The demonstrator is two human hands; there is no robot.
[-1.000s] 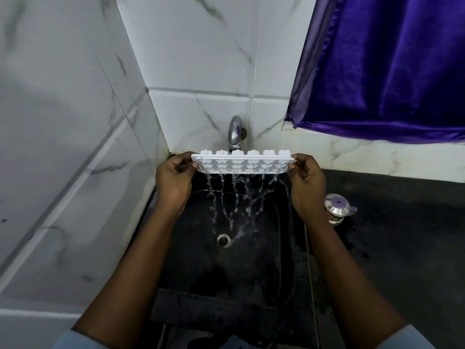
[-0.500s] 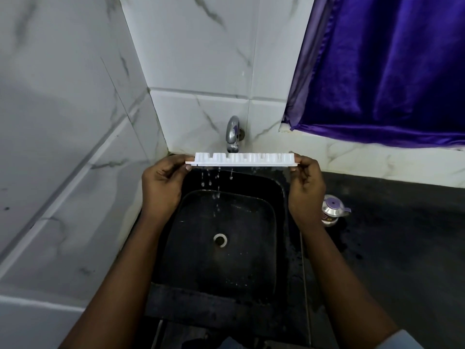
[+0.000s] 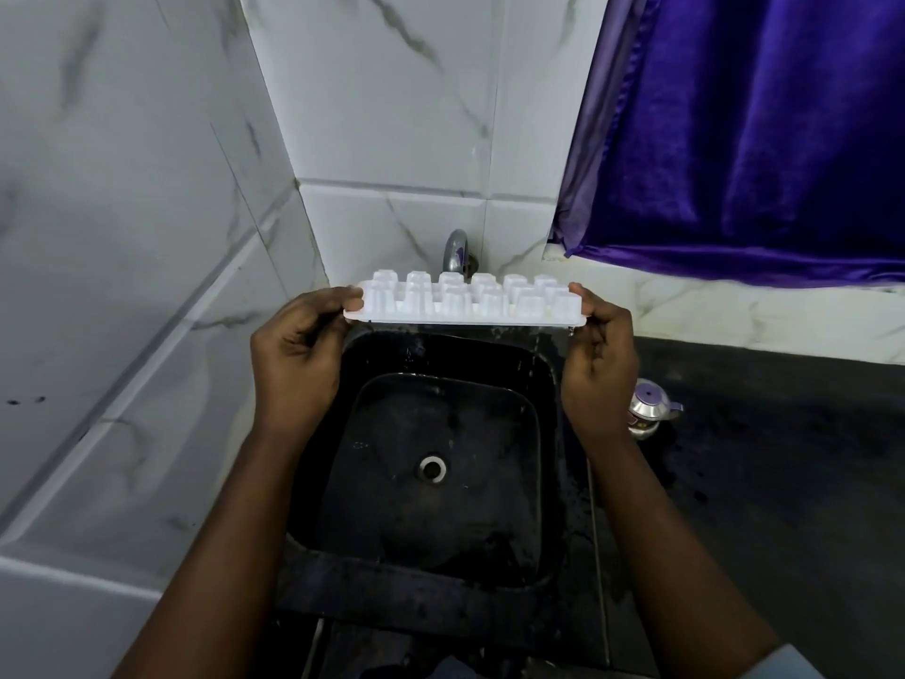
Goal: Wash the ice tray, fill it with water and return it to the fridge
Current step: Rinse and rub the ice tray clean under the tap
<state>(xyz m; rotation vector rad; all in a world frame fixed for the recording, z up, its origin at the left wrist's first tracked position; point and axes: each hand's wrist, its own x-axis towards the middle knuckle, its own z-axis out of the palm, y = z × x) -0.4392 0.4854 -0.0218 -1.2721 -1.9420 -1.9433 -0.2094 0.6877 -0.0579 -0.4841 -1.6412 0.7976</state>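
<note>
1. Two forearms reach forward over the black sink (image 3: 544,433), whose wet basin shows only the drain (image 3: 432,468).
2. Both hands sit level above the sink's far rim. The left hand (image 3: 298,365) and the right hand (image 3: 600,365) each take one short end of the ice tray (image 3: 465,306), every grip curled round the flange and holding it.
3. Held between them, the ice tray touches nothing else. Its long axis runs left to right, straight across the line of sight. It is upside down: the cup bottoms face up and toward the camera, the open side faces the sink. A drop hangs under its right end.
4. Right of the right hand, a small steel pot (image 3: 649,409) with a purple lid stands on the dark tabletop (image 3: 783,482), apart from the tray.
5. Just behind the tray's middle rises the tap (image 3: 455,249), its spout hidden by the cups; no running water shows.
6. Filling likely calls for a roll about that long axis until the cups open upward under the spout. Since the tap stands behind the centre, neither hand is nearer, and both should turn together.
</note>
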